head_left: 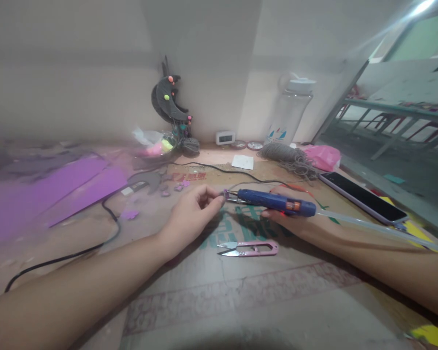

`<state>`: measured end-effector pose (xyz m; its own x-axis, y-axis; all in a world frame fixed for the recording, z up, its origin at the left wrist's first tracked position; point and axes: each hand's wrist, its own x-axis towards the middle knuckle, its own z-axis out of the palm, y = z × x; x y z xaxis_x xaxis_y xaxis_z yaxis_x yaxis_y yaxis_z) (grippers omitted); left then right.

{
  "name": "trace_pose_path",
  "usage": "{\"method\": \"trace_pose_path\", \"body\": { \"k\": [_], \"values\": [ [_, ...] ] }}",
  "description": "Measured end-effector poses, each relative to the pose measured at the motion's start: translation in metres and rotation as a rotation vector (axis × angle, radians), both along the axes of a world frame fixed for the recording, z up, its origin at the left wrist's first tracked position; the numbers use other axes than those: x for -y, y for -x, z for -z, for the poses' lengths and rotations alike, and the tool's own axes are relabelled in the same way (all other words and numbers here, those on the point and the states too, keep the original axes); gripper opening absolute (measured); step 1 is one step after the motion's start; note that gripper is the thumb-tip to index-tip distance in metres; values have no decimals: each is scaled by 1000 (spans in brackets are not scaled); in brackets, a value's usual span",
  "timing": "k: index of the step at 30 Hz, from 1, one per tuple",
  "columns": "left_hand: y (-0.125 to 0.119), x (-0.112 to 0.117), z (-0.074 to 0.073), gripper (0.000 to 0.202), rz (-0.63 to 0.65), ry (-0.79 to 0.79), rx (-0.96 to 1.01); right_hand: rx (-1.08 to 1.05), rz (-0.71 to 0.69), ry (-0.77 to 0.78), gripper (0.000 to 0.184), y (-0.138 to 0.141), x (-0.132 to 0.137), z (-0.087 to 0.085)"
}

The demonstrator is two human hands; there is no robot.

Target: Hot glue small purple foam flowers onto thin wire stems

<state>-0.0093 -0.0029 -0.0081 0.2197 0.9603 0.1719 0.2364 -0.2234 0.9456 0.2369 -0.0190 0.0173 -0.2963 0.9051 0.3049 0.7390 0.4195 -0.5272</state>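
My right hand (294, 221) grips a blue hot glue gun (277, 201), nozzle pointing left, with a clear glue stick trailing out of its back to the right. My left hand (193, 211) is pinched on a tiny purple piece (225, 193) held right at the nozzle tip. Both hands hover over a sheet of brown cardboard (241, 287) on the table. Pink thread snips (250, 249) lie on the cardboard just below the hands.
Purple foam sheets (51, 189) and small purple cut-outs (180, 186) lie to the left, with a black cable (95, 243) looping across. A phone (361, 197), grey yarn (292, 158), a pink bag (323, 156), a clear bottle (290, 116) and a grey moon decoration (170, 104) stand behind.
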Motion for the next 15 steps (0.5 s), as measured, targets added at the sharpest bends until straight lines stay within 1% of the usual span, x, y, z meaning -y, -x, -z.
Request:
{"method": "trace_pose_path", "body": {
  "k": [5, 7, 9, 10, 12, 14, 15],
  "values": [
    [-1, -1, -1, 22, -13, 24, 25, -13, 24, -20, 23, -1, -2, 3],
    [-1, -3, -3, 23, -51, 53, 61, -20, 19, -25, 21, -2, -3, 6],
    [-2, -6, -5, 25, -116, 91, 112, -37, -6, -26, 21, -2, -4, 7],
    [-2, -7, -5, 25, -119, 109, 139, -61, -16, -27, 20, -3, -3, 7],
    [-2, -9, -6, 26, -123, 143, 182, -138, -10, -43, 20, -5, -3, 4],
    [-3, -10, -5, 27, -118, 153, 184, -204, 0, -63, 23, -9, -6, -4],
    [-3, -10, -4, 27, -96, 147, 183, -223, 9, -74, 26, -12, -9, -10]
  ]
}}
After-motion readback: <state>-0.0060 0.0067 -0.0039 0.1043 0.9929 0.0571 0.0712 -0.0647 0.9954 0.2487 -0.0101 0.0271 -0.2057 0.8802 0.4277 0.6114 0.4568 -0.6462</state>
